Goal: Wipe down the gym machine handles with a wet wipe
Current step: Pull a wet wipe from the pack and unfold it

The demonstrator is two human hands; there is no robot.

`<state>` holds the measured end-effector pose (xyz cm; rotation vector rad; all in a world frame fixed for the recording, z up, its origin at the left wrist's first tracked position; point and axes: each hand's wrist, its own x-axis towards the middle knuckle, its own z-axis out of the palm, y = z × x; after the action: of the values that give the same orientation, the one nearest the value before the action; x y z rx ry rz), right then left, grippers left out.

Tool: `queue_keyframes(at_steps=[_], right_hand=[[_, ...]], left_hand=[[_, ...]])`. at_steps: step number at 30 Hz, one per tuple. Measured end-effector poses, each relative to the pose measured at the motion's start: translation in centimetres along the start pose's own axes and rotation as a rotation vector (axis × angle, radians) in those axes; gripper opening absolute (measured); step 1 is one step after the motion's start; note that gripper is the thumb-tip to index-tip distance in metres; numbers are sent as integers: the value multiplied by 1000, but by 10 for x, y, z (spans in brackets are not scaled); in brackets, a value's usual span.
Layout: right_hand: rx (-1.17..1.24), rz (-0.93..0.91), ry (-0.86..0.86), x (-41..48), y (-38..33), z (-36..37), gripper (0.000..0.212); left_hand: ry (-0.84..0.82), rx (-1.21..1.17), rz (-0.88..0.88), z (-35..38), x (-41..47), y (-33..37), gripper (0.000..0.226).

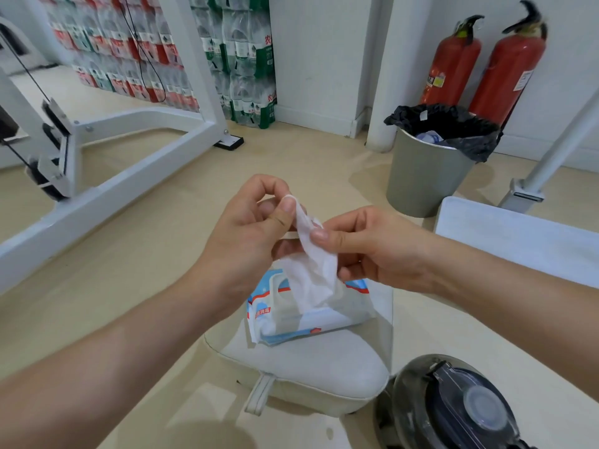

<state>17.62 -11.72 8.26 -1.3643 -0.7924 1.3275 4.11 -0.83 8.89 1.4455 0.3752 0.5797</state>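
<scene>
Wet wipe (316, 270) pinched by the left hand (246, 234) and the right hand (372, 251) above the pack (304, 315).
Its upper edge is gripped between the thumb and forefinger of the left hand, and its side is gripped a little lower by the thumb and fingers of the right hand; the lower part reaches down to the top of the blue-and-white pack, which is laid on a pale padded bench (308, 367). A dark-lidded bottle (470, 409) is seen at lower right, a grey bin (424, 176) lined with a black bag beyond the hands, two red fire extinguishers (450, 63) behind it, and a white machine frame (129, 166) at the left.
</scene>
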Motion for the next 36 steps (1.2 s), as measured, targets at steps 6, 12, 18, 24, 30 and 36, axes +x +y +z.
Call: queue_keyframes(at_steps=[6, 12, 18, 24, 30, 36], right_hand=[[28, 60, 32, -4, 1, -16, 19], [48, 7, -15, -1, 0, 4, 28], [128, 15, 99, 3, 8, -10, 27], [-106, 3, 3, -2, -6, -5, 45], [-267, -108, 152, 2, -9, 0, 19], [-13, 1, 125, 3, -9, -12, 17]], left_hand=[[102, 40, 42, -11, 5, -4, 19], [8, 210, 182, -3, 4, -9, 11], [77, 279, 251, -6, 3, -10, 6], [163, 467, 176, -8, 5, -14, 13], [5, 532, 306, -9, 3, -6, 13], [-47, 847, 466, -12, 0, -9, 45]])
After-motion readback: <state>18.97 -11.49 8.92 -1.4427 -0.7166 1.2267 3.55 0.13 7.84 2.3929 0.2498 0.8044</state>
